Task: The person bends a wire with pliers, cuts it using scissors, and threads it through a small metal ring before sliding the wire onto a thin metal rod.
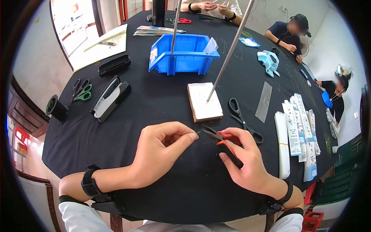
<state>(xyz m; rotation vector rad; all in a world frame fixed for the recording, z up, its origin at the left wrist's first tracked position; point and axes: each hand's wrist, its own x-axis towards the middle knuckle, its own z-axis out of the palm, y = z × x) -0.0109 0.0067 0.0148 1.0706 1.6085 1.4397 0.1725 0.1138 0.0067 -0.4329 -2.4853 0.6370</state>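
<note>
My left hand (156, 156) is closed in a pinch, thumb against forefinger. A tiny greenish thread-like piece (197, 133) shows at its fingertips, too small to name surely. My right hand (249, 164) is wrapped round a pair of pliers (230, 154) with red and black handles. The pliers' dark jaws are parted and point left toward the pinched piece, a short way from it. Just beyond both hands stands a white-topped block (204, 106) with a tilted metal rod (228, 58) rising from it. Black scissors (241, 120) lie to the right of the block.
A blue bin (181, 63) stands beyond the block. At left are a stapler (110, 98), green-handled scissors (82, 92) and a black spool (57, 110). Printed packets (301, 131) and a clear strip (264, 101) lie at right. Several other people sit round the black-covered table (174, 205).
</note>
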